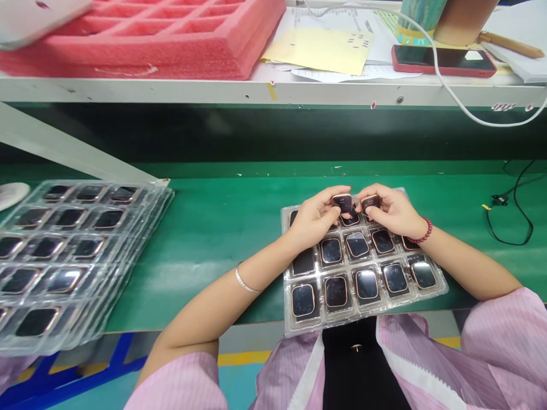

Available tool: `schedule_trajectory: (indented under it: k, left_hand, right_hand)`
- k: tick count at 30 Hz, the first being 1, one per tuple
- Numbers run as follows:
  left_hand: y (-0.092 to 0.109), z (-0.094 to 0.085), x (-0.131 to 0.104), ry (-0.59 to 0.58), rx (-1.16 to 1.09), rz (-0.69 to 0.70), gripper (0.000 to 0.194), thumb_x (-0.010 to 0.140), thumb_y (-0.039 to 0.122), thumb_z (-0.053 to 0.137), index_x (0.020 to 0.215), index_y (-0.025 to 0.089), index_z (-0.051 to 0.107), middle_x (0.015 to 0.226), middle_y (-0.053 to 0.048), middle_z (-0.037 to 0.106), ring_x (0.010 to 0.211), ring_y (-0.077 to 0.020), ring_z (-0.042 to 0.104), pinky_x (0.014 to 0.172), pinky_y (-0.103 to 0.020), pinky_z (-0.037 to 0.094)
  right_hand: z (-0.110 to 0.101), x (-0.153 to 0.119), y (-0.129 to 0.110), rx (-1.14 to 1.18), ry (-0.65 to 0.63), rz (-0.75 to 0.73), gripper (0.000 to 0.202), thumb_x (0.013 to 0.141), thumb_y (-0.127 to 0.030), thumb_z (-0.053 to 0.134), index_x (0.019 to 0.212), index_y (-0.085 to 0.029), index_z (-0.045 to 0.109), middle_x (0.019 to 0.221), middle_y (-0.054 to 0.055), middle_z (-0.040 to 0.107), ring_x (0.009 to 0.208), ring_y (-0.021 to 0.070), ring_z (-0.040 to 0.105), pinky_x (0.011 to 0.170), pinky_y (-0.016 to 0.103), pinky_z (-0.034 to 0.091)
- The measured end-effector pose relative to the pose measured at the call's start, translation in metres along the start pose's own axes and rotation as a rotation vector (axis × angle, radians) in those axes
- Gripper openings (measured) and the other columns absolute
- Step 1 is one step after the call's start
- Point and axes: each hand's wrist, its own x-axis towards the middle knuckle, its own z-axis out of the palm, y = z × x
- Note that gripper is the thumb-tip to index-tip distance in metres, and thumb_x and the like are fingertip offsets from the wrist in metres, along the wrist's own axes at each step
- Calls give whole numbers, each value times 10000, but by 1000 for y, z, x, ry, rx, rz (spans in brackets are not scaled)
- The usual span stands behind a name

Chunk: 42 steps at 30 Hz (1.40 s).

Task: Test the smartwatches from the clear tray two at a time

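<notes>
A clear plastic tray (342,314) with several watch cases in its pockets lies at the front edge of the green bench. Above its back row, my left hand (315,217) pinches a small square watch case (342,202) with a dark face between thumb and fingers. Close beside it, my right hand (391,209) holds another watch case (371,201) the same way. A narrow gap separates the two cases. Beneath them, part of the tray's back row is hidden by my hands. One pocket at the tray's left (303,263) shows a dark bottom and no case.
Stacked clear trays (141,228) of watch cases stand at the left. A black cable (530,222) lies at the right. On the shelf above are pink foam (239,45), papers (320,48), a red-cased phone (444,60) and a hanging white cable (453,97).
</notes>
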Motion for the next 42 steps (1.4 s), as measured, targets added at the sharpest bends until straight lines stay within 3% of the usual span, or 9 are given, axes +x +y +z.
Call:
schedule_trajectory:
  k: [6, 13, 20, 24, 26, 29, 33, 38, 42]
  left_hand:
    - [0, -1, 0, -9, 26, -12, 493, 843, 208, 618, 1335, 179, 618, 1179, -105, 762, 886, -204, 778, 647, -249, 567]
    - [-4, -2, 1, -22, -46, 1, 613, 721, 106, 605, 1327, 195, 574, 1233, -90, 741, 924, -180, 770, 857, -309, 601]
    - [-4, 0, 2, 0, -71, -25, 567, 726, 115, 688, 1279, 182, 580, 1117, -73, 732, 978, -183, 733, 905, -323, 589]
    - [4, 0, 5, 15, -217, -81, 620, 686, 105, 778, 1265, 203, 577, 1105, -48, 709, 906, -148, 725, 797, -250, 580]
    - [20, -3, 1, -81, -361, -165, 631, 663, 93, 796, 1246, 207, 583, 1018, -25, 709, 746, -109, 714, 634, -183, 532]
    - [58, -6, -21, -417, -573, -288, 589, 679, 124, 807, 1230, 205, 614, 931, -32, 718, 582, -108, 691, 476, -158, 457]
    - [105, 0, -58, -806, -737, -400, 460, 755, 151, 738, 1207, 186, 660, 893, -52, 693, 581, -135, 684, 546, -233, 573]
    - [117, 7, -70, -929, -749, -422, 436, 612, 59, 702, 1030, 179, 732, 869, -28, 661, 611, -117, 641, 574, -214, 569]
    - [112, 2, -76, -783, -677, -340, 400, 688, 90, 660, 1067, 184, 750, 919, -45, 691, 603, -106, 641, 557, -203, 555]
  right_hand:
    - [-1, -1, -1, -6, -14, -27, 258, 859, -156, 618, 1114, -179, 643, 944, 54, 764, 870, 180, 744, 781, 313, 585]
    - [-4, -2, -2, 20, -48, -18, 332, 819, -176, 627, 1151, -178, 619, 983, 68, 749, 867, 186, 726, 720, 295, 571]
    - [-2, -1, -2, 26, -26, 36, 331, 802, -178, 626, 1133, -182, 618, 1012, 74, 746, 935, 205, 741, 786, 329, 590]
    - [-1, -1, -2, 29, -12, 40, 312, 803, -195, 635, 1115, -185, 624, 999, 71, 756, 925, 208, 746, 800, 342, 594]
    - [-1, -1, -3, 34, 3, 40, 303, 811, -204, 642, 1113, -189, 626, 987, 67, 759, 913, 206, 747, 807, 347, 601]
    - [-2, -3, -6, 42, 36, 61, 273, 841, -227, 661, 1111, -196, 639, 987, 72, 772, 906, 206, 748, 801, 344, 610]
    - [-5, -7, -5, 72, 45, 127, 277, 866, -260, 731, 1132, -211, 676, 978, 66, 789, 756, 171, 712, 670, 291, 600]
    - [-11, -6, -9, 280, 34, 251, 383, 1005, -487, 651, 1279, -225, 706, 1073, 99, 785, 731, 150, 703, 632, 271, 620]
    - [-9, -8, -39, 518, -61, 322, 427, 991, -511, 684, 1315, -233, 703, 1156, 109, 744, 817, 158, 737, 663, 258, 651]
